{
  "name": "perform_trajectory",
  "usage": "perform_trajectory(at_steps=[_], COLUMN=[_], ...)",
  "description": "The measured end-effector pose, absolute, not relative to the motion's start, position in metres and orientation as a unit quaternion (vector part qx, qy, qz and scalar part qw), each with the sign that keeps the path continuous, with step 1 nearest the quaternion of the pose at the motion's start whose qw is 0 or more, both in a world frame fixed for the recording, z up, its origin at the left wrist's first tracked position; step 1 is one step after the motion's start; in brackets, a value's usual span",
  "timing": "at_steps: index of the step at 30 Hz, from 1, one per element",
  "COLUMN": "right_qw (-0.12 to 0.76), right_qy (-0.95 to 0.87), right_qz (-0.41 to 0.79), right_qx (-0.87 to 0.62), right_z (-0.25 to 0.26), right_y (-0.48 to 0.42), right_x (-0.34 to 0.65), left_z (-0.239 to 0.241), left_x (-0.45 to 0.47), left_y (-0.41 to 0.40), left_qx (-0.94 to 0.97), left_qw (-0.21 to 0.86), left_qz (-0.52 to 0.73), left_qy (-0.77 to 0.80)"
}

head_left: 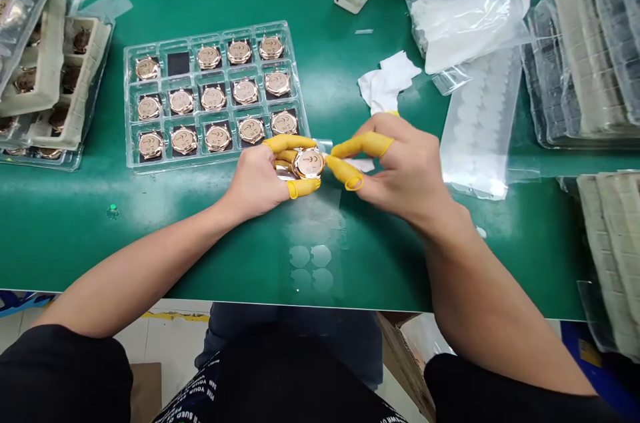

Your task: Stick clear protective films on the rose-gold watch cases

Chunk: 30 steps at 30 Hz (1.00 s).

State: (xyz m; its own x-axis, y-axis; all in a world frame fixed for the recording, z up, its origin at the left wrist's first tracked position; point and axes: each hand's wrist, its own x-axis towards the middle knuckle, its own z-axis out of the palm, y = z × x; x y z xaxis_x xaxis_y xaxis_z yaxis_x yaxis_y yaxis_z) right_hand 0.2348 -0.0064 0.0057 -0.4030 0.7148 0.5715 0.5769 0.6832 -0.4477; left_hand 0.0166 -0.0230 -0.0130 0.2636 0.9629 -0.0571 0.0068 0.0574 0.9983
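Note:
My left hand (257, 176) is closed around a rose-gold watch case (309, 163), its back plate facing up. Yellow finger cots cover several fingertips of both hands. At the case's right edge, the thumb and index finger of my right hand (407, 166) are pinched together; whatever is between them is too small to make out. Just behind my left hand lies a clear compartment tray (128, 106) of similar watch cases on black pads. One compartment in its back row shows only a bare black pad (179, 63). Nearer me, a transparent sheet (311, 268) carries several round film pieces.
Stacked trays with watch cases (83, 93) stand at the left. A crumpled white cloth (387, 81), a plastic bag of white sheets (465, 23) and a translucent film strip (480, 129) lie to the right. Piles of trays (575, 69) line the right side. The table edge runs before me.

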Motion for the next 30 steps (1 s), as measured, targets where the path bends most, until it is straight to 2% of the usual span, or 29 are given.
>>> perform_trajectory(at_steps=[6,12,16,20,30], right_qw=[0.435,0.409,0.385,0.410,0.430], right_qy=[-0.793,-0.831,-0.834,-0.810,-0.813], right_qz=[0.175,0.117,0.147,0.143,0.168], right_qx=[-0.389,-0.358,-0.367,-0.394,-0.356], right_z=[0.008,0.010,0.007,0.004,0.002], right_y=[-0.003,-0.012,-0.011,-0.009,-0.008], right_x=[0.236,0.225,0.226,0.226,0.222], left_z=[-0.013,-0.012,-0.013,-0.013,-0.014], left_x=[0.017,0.018,0.018,0.017,0.017], left_y=[-0.023,-0.025,-0.025,-0.025,-0.026], left_qx=[0.552,0.550,0.555,0.556,0.560], left_qw=[0.566,0.585,0.578,0.576,0.574], left_qz=[0.424,0.417,0.415,0.415,0.409], left_qy=[0.441,0.425,0.432,0.432,0.436])
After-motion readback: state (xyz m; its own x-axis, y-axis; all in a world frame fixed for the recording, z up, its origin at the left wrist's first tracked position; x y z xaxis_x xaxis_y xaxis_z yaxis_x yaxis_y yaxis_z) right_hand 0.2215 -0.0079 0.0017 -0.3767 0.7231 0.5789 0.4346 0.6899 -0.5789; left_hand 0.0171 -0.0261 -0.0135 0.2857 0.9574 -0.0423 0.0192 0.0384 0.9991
